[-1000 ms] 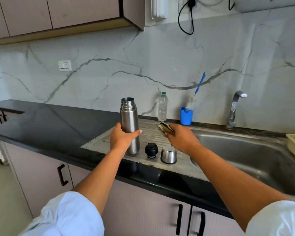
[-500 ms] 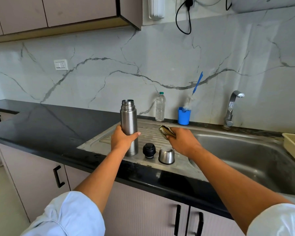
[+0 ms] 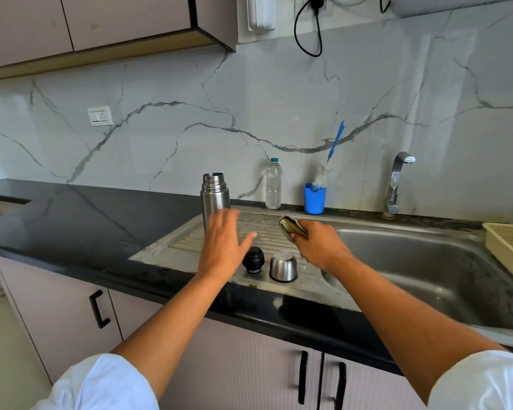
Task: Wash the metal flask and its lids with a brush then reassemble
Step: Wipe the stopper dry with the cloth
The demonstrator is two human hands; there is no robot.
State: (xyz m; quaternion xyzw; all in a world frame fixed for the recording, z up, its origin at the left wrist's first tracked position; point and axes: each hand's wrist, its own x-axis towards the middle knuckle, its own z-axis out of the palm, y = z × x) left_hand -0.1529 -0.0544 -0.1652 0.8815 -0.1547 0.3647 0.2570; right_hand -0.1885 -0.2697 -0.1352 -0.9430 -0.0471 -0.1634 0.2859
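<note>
On the drainboard (image 3: 184, 242), near its left edge, the flask (image 3: 215, 193) stood upright, uncapped, shiny steel. The left hand (image 3: 221, 244) spread its fingers before it; the right hand (image 3: 317, 244) clutched a cloth (image 3: 290, 227).

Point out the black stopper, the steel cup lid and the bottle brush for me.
black stopper (image 3: 253, 259): head view, on its domed top.
steel cup lid (image 3: 283, 266): head view, on its side wall.
bottle brush (image 3: 334, 143): head view, on its blue handle.
</note>
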